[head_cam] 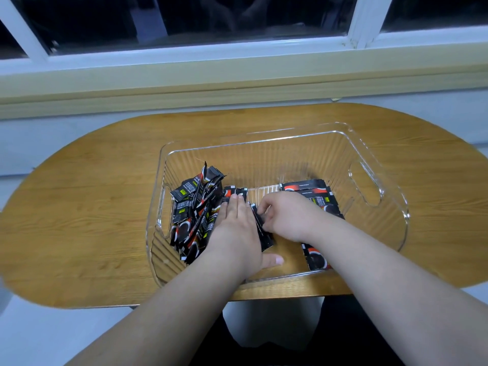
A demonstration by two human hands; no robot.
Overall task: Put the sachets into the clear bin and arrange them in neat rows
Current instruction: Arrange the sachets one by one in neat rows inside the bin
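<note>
A clear ribbed plastic bin (369,159) with cut-out handles stands on the wooden table. Inside it, at the left, lies a loose heap of black-and-red sachets (192,207), some standing on end. Flat sachets (314,191) lie along the bin's right side, partly hidden by my right forearm. My left hand (235,233) is in the bin with straight fingers pressed flat against the heap's right side, thumb spread on the bin floor. My right hand (287,215) sits just beside it, fingers curled round a few upright sachets (264,231) between the two hands.
The oval wooden table (79,207) stands against a wall below a window sill (237,75) and white-framed window. The table's near edge runs just under my forearms. Bare bin floor shows in the middle and at the back.
</note>
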